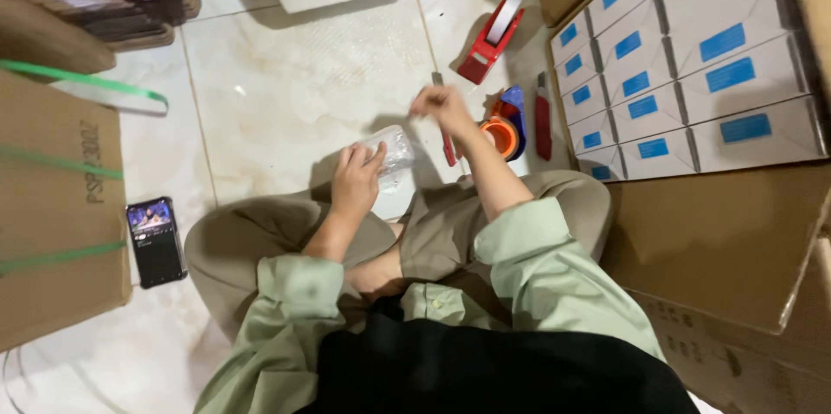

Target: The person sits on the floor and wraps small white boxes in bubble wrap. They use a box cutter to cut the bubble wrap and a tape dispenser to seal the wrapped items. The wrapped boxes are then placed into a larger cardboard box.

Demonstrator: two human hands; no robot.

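While the left hand (355, 179) grips the bubble-wrapped bundle (394, 154) over the floor (286, 94), the right hand (443, 105), fingers pinched closed, should draw tape taut and level.

Sitting cross-legged, both arms out front, hands doing different jobs.

Left hand (357, 173) low and close to the knees, fingers curled around something clear, back of the hand facing up, wrist pretty much straight, forearm coming out of a rolled pale-green sleeve. Right hand (443, 106) further out and higher, raised off the floor, fingers bunched together in a pinch, wrist bent a bit, forearm bare and angled forward and left from the elbow, same green sleeve pushed up past it. Hands apart, not touching. Can't really tell whether anything is pinched in the right fingers, too blurry.
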